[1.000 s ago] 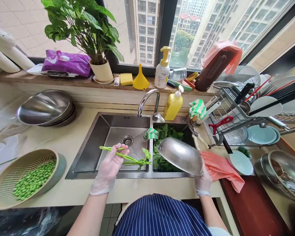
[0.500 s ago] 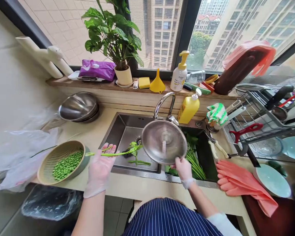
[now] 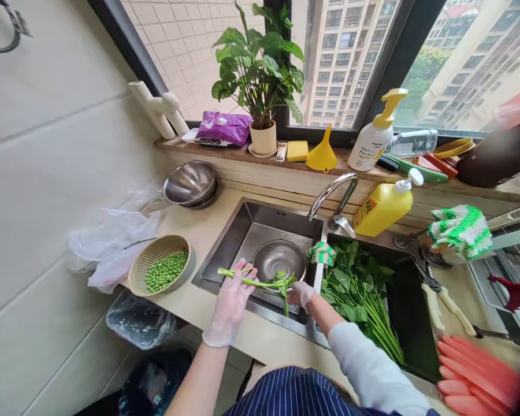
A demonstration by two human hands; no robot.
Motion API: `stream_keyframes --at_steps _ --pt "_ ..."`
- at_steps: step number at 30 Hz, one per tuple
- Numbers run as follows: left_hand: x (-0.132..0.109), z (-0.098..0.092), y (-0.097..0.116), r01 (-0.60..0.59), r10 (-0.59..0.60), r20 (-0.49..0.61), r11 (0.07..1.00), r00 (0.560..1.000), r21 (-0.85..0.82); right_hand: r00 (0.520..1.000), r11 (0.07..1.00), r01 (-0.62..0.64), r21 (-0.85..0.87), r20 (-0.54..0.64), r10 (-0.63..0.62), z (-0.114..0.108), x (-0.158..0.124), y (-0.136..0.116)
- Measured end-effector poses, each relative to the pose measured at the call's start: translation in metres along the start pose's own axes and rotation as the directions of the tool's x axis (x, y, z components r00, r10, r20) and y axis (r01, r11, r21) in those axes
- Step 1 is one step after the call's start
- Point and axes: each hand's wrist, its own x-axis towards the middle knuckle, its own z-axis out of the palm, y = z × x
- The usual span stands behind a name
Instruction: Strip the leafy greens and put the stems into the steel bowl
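My left hand [image 3: 233,297], in a thin clear glove, is closed on a long green vegetable stem [image 3: 253,281] held across the front of the left sink basin [image 3: 251,222]. Its leafy end hangs over a steel colander [image 3: 279,259] that sits inside that basin. My right hand [image 3: 300,293], also gloved, grips the colander's near rim. A heap of leafy greens [image 3: 359,286] fills the right sink basin.
A beige basket of green peas [image 3: 159,270] stands on the counter to the left, beside plastic bags [image 3: 108,245] and stacked steel bowls [image 3: 190,183]. Tap [image 3: 331,193], yellow soap bottle [image 3: 383,205], striped cloth [image 3: 459,229], pink rubber gloves [image 3: 481,378], scissors [image 3: 444,300], potted plant [image 3: 260,86].
My right hand carried the colander from above the right basin over to the left basin and set it down inside. My view swung left. The left hand kept the stem.
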Motion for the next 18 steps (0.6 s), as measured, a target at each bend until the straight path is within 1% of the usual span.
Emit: stream_keyframes --at_steps 2,3,4,5,6,7,8,9,10,11,12,13,14,16,18 --pt "0.004 0.007 -0.008 -0.002 0.0 0.052 0.999 0.999 0.044 1.0 1.0 -0.021 -0.011 -0.005 0.02 -0.022 -0.016 0.003" --pt "0.005 0.012 -0.013 0.005 -0.011 0.093 0.998 0.996 0.065 0.999 1.0 0.016 -0.012 -0.03 -0.016 -0.036 -0.027 0.003" --pt "0.005 0.018 -0.017 0.018 -0.031 0.143 0.996 0.989 0.086 0.991 0.994 0.108 -0.023 -0.076 -0.109 -0.049 -0.04 0.001" --pt "0.004 0.026 -0.022 0.035 -0.056 0.2 0.994 0.978 0.105 0.959 0.968 0.243 -0.055 -0.138 -0.248 -0.063 -0.054 -0.001" --pt "0.002 0.034 -0.027 0.055 -0.086 0.258 0.991 0.962 0.124 0.875 0.896 0.423 -0.138 -0.195 -0.443 -0.076 -0.069 -0.004" --pt "-0.001 0.043 -0.033 0.074 -0.117 0.315 0.987 0.942 0.145 0.769 0.793 0.561 -0.236 -0.206 -0.605 -0.088 -0.084 -0.006" --pt "-0.004 0.052 -0.038 0.093 -0.15 0.367 0.981 0.918 0.169 0.675 0.684 0.65 -0.331 -0.162 -0.72 -0.097 -0.097 -0.008" --pt "-0.007 0.061 -0.044 0.109 -0.183 0.411 0.974 0.893 0.197 0.632 0.607 0.689 -0.396 -0.083 -0.771 -0.105 -0.108 -0.009" --pt "-0.011 0.07 -0.051 0.12 -0.214 0.447 0.966 0.869 0.228 0.653 0.588 0.687 -0.427 0.007 -0.758 -0.111 -0.117 -0.008" --pt "-0.014 0.079 -0.057 0.121 -0.235 0.472 0.958 0.849 0.26 0.697 0.597 0.667 -0.447 0.089 -0.712 -0.115 -0.123 -0.007" --pt "-0.018 0.087 -0.064 0.115 -0.252 0.488 0.949 0.836 0.293 0.738 0.612 0.638 -0.467 0.144 -0.659 -0.119 -0.127 -0.005" --pt "-0.021 0.095 -0.071 0.102 -0.261 0.493 0.94 0.83 0.325 0.767 0.622 0.608 -0.494 0.165 -0.62 -0.122 -0.13 -0.002" --pt "-0.024 0.103 -0.077 0.089 -0.269 0.49 0.929 0.829 0.36 0.781 0.616 0.585 -0.527 0.164 -0.603 -0.125 -0.131 0.001" --pt "-0.031 0.116 -0.09 0.067 -0.301 0.477 0.892 0.826 0.447 0.783 0.573 0.552 -0.606 0.14 -0.606 -0.132 -0.134 0.006" --pt "-0.037 0.127 -0.101 0.046 -0.364 0.469 0.826 0.805 0.562 0.787 0.527 0.524 -0.669 0.144 -0.6 -0.141 -0.136 0.01"
